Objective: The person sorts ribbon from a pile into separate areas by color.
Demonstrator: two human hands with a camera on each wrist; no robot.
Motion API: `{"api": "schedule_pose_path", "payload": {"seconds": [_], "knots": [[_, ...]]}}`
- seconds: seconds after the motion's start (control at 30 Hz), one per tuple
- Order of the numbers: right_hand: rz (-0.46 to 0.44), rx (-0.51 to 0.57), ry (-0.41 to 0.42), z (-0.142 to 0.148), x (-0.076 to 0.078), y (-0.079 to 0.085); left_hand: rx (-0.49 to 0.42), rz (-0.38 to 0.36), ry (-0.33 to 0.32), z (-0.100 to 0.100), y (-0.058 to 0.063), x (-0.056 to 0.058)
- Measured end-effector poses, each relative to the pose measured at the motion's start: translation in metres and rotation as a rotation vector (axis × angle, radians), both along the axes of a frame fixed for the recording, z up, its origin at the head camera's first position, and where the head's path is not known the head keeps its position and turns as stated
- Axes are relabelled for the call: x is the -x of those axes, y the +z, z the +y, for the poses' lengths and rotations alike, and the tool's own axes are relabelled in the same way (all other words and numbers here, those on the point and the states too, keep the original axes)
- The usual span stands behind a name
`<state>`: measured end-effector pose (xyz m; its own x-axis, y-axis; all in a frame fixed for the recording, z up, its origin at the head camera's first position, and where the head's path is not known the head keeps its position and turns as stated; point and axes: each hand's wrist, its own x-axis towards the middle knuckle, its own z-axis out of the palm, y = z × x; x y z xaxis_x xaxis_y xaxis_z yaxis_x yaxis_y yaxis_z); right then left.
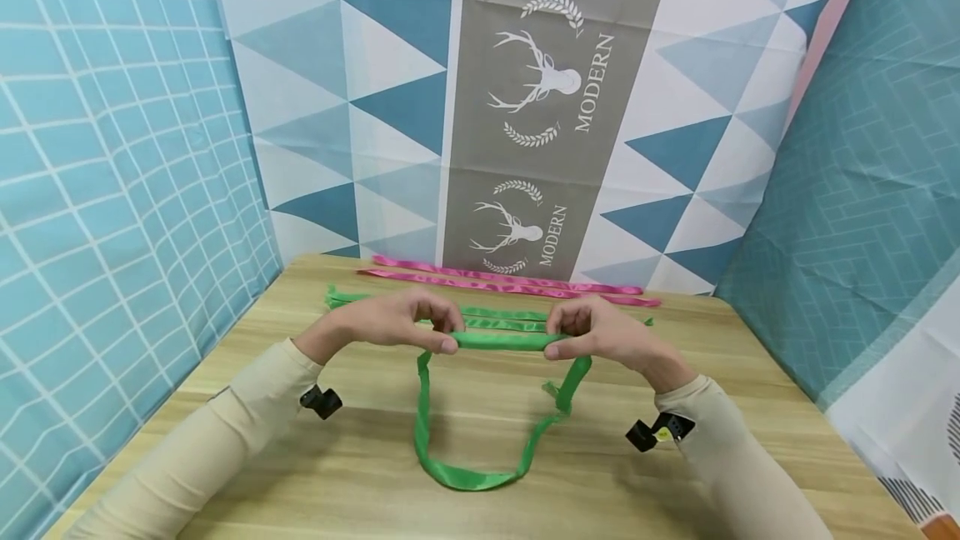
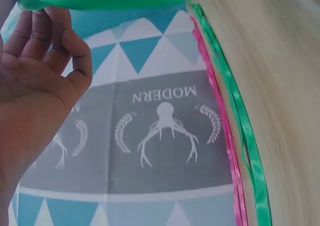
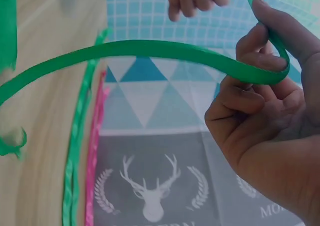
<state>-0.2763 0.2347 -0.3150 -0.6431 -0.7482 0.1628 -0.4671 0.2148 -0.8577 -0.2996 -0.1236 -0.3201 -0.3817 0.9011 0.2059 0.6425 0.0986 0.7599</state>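
Observation:
A green satin ribbon (image 1: 506,342) is stretched level between my two hands, and the rest of it hangs below as a loop above the tabletop. My left hand (image 1: 397,319) pinches it at one end of the taut stretch, between thumb and fingers. At the other end my right hand (image 1: 609,336) pinches it too. In the right wrist view the ribbon (image 3: 150,47) bends round a finger under the thumb. On the loop's right side a knot-like bunch (image 1: 558,408) shows, with a short frayed tail beside it.
Behind the hands, green ribbons (image 1: 498,325) lie across the wooden table (image 1: 360,457), partly covered by the hands. Farther back, pink ribbons (image 1: 510,280) lie near the patterned backdrop (image 1: 390,107). Tiled-print sheets (image 1: 120,132) hang at the sides.

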Motion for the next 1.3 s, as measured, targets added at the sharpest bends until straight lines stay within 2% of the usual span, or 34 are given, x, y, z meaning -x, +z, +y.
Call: {"api": "schedule_pose_path", "payload": {"seconds": [0.2, 0.33, 0.53, 0.77, 1.1, 1.3], "knots": [[0.009, -0.002, -0.123, 0.018, 0.003, 0.011, -0.013, 0.017, 0.076, -0.012, 0.006, 0.009], [0.003, 0.025, -0.175, 0.029, 0.005, 0.015, -0.015, 0.007, 0.117, -0.018, 0.008, 0.015], [-0.024, 0.046, -0.207, 0.044, 0.010, 0.019, -0.034, -0.013, 0.157, -0.028, 0.010, 0.021], [0.002, 0.062, -0.243, 0.052, 0.015, 0.021, -0.085, -0.105, 0.188, -0.041, 0.011, 0.030], [-0.024, 0.129, -0.241, 0.062, 0.021, 0.020, -0.143, -0.081, 0.318, -0.063, 0.016, 0.042], [-0.023, 0.150, -0.271, 0.067, 0.024, 0.020, -0.171, -0.118, 0.307, -0.070, 0.015, 0.047]]}}
